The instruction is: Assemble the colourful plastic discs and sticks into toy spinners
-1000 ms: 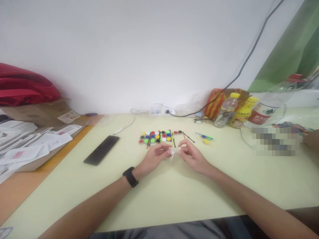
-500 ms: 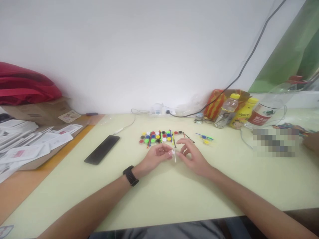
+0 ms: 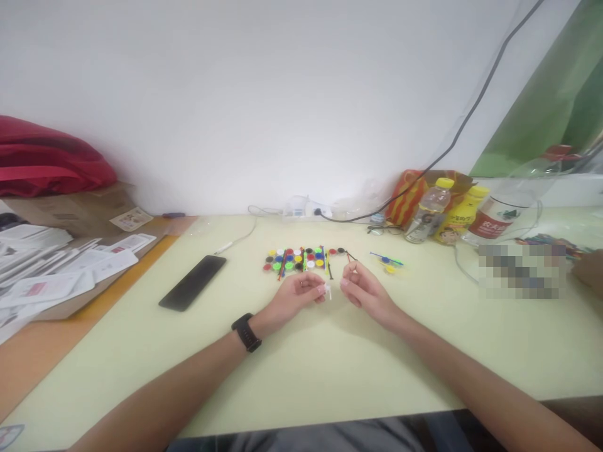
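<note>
My left hand [image 3: 304, 292], with a black watch on its wrist, pinches a small white plastic piece [image 3: 328, 290] that has a short thin stem pointing down. Just to its right, a small gap away, my right hand [image 3: 367, 294] has its thumb and fingertips pressed together. Whatever lies between those fingertips is too small to make out. Beyond both hands, rows of small coloured discs [image 3: 299, 258] lie on the table with thin coloured sticks across them. A few blue, green and yellow pieces [image 3: 387, 260] lie apart, behind my right hand.
A black phone [image 3: 193, 282] lies left of my hands, near a white cable. White packets [image 3: 70, 273] and a cardboard box [image 3: 75, 210] fill the left side. Bottles [image 3: 428, 210], glasses and a power strip [image 3: 301, 208] stand along the back. Another person's hand [image 3: 588, 273] shows at far right.
My right hand's fingers have gone from spread to pinched together, and the hand sits slightly farther right. The white piece's stem looks shorter. My left hand has stayed in place.
</note>
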Available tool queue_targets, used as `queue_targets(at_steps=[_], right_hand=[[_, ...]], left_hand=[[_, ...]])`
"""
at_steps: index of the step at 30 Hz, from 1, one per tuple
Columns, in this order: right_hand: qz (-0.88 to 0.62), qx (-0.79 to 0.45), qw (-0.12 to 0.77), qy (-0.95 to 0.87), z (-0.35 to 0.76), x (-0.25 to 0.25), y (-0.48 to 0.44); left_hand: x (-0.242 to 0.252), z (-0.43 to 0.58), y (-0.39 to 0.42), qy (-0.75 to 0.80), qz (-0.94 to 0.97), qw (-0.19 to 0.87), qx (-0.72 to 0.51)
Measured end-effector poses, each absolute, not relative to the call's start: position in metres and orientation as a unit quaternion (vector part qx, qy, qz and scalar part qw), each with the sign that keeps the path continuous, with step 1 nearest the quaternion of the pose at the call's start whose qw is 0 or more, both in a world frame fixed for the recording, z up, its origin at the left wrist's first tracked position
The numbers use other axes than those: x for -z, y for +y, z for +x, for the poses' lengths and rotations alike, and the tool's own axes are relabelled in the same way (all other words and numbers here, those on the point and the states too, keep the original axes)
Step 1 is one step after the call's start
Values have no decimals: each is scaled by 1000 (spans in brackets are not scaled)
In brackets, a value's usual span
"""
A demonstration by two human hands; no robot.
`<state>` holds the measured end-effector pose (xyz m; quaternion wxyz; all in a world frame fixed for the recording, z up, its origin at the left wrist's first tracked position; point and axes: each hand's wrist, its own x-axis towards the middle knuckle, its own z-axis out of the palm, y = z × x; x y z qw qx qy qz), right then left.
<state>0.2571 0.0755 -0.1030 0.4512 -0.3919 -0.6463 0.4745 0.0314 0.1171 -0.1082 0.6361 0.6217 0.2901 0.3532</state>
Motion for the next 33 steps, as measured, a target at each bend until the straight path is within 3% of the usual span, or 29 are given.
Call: queue_targets(at_steps=[8, 10, 16, 33], right_hand=[[-405, -216, 511, -727, 248, 116, 72], [-412, -236, 506, -720, 250, 115, 71], [-401, -534, 416, -617, 258, 100, 71], [-415, -414, 413, -697, 251, 105, 73]], left_hand=[[104, 31, 115, 299, 627, 629, -349], [105, 31, 115, 301, 627, 629, -347], [107, 31, 116, 301, 621, 632, -353], [104, 31, 114, 298, 632, 646, -308]])
